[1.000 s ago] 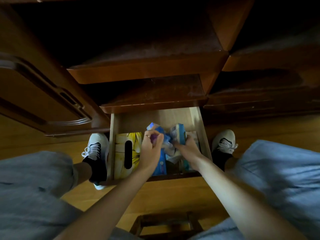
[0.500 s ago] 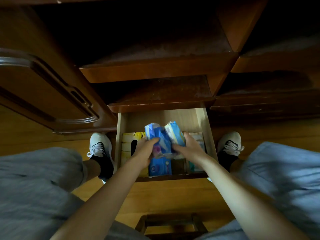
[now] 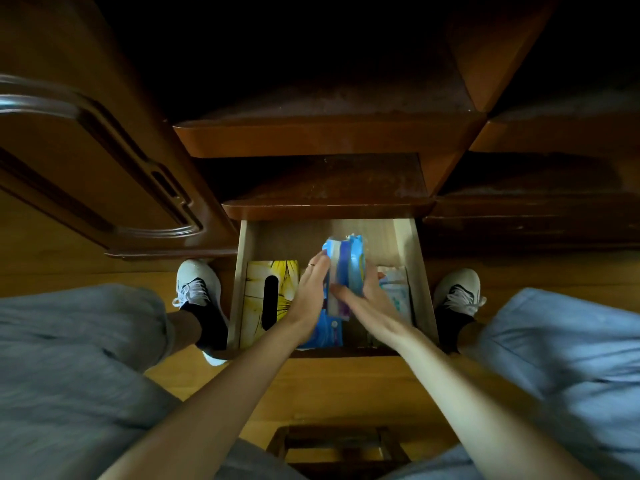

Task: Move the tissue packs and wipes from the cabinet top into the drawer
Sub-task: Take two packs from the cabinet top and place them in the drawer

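Note:
An open wooden drawer (image 3: 412, 271) sits low in the cabinet, straight below me. Both hands press a bundle of blue and white tissue packs (image 3: 343, 265) between them, standing on edge over the drawer's middle. My left hand (image 3: 310, 296) lies flat against the bundle's left side, a ring on one finger. My right hand (image 3: 367, 299) holds its right side and underside. A yellow flowered tissue box (image 3: 254, 299) lies at the drawer's left. A blue pack (image 3: 329, 332) lies under my hands, and a pale wipes pack (image 3: 394, 292) lies at the right.
The dark cabinet top (image 3: 329, 181) and a higher shelf (image 3: 322, 133) overhang the drawer. A cabinet door (image 3: 86, 168) stands open at the left. My feet in white shoes (image 3: 195, 285) flank the drawer on the wood floor. A small wooden stool (image 3: 339, 448) stands below.
The two loose packs have been squeezed together into one upright bundle, and both hands have flattened against its sides and moved slightly toward the drawer's back.

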The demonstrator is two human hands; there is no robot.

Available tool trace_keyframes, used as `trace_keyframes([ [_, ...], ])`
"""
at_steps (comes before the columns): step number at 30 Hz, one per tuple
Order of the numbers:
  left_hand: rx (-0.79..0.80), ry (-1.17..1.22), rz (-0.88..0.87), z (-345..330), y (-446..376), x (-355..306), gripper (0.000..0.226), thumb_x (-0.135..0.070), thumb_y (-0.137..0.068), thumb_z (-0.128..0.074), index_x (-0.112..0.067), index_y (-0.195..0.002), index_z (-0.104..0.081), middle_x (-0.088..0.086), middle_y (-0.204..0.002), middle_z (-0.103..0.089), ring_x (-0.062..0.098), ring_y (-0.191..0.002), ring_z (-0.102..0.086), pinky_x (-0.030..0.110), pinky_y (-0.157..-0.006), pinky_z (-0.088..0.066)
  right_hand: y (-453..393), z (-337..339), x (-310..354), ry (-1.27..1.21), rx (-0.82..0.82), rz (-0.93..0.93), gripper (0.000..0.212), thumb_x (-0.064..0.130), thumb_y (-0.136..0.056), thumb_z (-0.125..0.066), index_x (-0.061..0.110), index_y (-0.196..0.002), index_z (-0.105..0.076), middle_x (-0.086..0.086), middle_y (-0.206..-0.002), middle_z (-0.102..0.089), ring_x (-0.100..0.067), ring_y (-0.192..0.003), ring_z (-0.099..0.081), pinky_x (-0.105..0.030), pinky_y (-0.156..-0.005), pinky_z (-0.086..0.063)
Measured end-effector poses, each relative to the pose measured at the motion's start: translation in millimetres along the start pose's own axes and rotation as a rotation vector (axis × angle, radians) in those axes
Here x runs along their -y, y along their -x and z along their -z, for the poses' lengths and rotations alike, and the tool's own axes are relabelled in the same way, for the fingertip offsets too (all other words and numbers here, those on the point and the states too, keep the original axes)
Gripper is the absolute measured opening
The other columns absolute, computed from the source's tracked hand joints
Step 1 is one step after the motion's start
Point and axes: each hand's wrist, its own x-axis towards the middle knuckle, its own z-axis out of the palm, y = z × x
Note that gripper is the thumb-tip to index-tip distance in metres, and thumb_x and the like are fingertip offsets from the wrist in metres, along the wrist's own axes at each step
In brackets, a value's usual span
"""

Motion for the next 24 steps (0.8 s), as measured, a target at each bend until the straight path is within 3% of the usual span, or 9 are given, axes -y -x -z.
trace_keyframes([
  [3,0.052,0.144,0.176,7,-1,-8,0.053,-0.052,-0.107,-0.029,-0.025,-0.134,-0.065,0.0,-0.141,-0.059,0.013,-0.125,-0.058,0.038,-0.086,-0.056,-3,8,1,-0.005,-0.113,0.026,0.082,0.043,-0.079,-0.086,0.031,-0.142,-0.035,0.023,-0.12,-0.06,0.007,-0.105,-0.064,-0.015,-0.074,-0.057],
  [5,0.022,0.071,0.133,6,-3,-13,0.048,-0.046,-0.108,-0.037,-0.018,-0.129,-0.07,0.0,-0.137,-0.063,0.016,-0.129,-0.055,0.039,-0.09,-0.057,-6,14,-1,-0.043,-0.196,0.006,0.084,0.03,-0.078,-0.088,0.023,-0.142,-0.034,0.014,-0.121,-0.06,0.007,-0.103,-0.065,-0.017,-0.073,-0.058],
  [7,-0.097,-0.113,0.001,5,-6,-15,0.036,-0.032,-0.106,-0.052,-0.014,-0.134,-0.064,0.002,-0.134,-0.063,0.022,-0.126,-0.06,0.038,-0.092,-0.059,-7,22,0,-0.125,-0.255,-0.045,0.078,0.025,-0.078,-0.083,0.029,-0.139,-0.034,0.015,-0.115,-0.061,0.014,-0.094,-0.065,-0.015,-0.066,-0.056],
  [8,-0.163,-0.172,-0.037,6,-8,-14,0.041,-0.028,-0.102,-0.059,-0.015,-0.141,-0.055,0.002,-0.137,-0.06,0.023,-0.124,-0.061,0.039,-0.093,-0.059,-8,26,1,-0.181,-0.263,-0.06,0.075,0.025,-0.078,-0.08,0.031,-0.138,-0.035,0.011,-0.115,-0.063,0.01,-0.094,-0.067,-0.017,-0.066,-0.058],
  [11,-0.16,0.037,0.14,13,-11,-16,0.065,-0.033,-0.094,-0.069,-0.018,-0.15,-0.039,0.009,-0.139,-0.061,0.026,-0.114,-0.069,0.042,-0.089,-0.06,-9,30,3,-0.301,-0.157,-0.065,0.068,0.024,-0.079,-0.075,0.035,-0.138,-0.041,0.003,-0.121,-0.066,-0.007,-0.097,-0.074,-0.026,-0.067,-0.061],
  [14,-0.045,0.153,0.204,13,-12,-12,0.051,-0.036,-0.097,-0.065,-0.013,-0.139,-0.047,0.016,-0.131,-0.067,0.031,-0.11,-0.071,0.045,-0.086,-0.06,-8,23,2,-0.196,-0.047,-0.036,0.063,0.027,-0.09,-0.071,0.037,-0.143,-0.037,0.001,-0.128,-0.061,-0.003,-0.098,-0.072,-0.021,-0.067,-0.059],
  [19,-0.147,0.147,0.079,12,-17,1,0.062,-0.019,-0.099,-0.064,-0.031,-0.152,-0.033,0.007,-0.135,-0.063,0.025,-0.112,-0.071,0.053,-0.093,-0.058,-5,13,5,0.071,-0.098,0.009,0.081,0.06,-0.095,-0.059,0.039,-0.157,-0.012,0.006,-0.138,-0.055,-0.004,-0.107,-0.068,-0.027,-0.077,-0.062],
  [22,-0.162,0.175,0.107,6,-20,17,0.05,-0.016,-0.103,-0.057,-0.032,-0.148,-0.041,0.003,-0.126,-0.068,0.021,-0.102,-0.074,0.042,-0.079,-0.063,-3,1,-3,0.231,-0.155,0.091,0.073,0.056,-0.102,-0.05,0.033,-0.16,-0.011,0.02,-0.132,-0.055,0.007,-0.096,-0.067,-0.019,-0.07,-0.06],
  [24,-0.146,0.154,0.15,1,-26,27,0.046,-0.012,-0.103,-0.057,-0.027,-0.144,-0.043,0.007,-0.13,-0.067,0.022,-0.098,-0.074,0.038,-0.075,-0.062,-4,1,-12,0.183,-0.193,0.035,0.069,0.046,-0.103,-0.055,0.028,-0.159,-0.019,0.01,-0.137,-0.057,-0.002,-0.102,-0.068,-0.03,-0.078,-0.063],
])
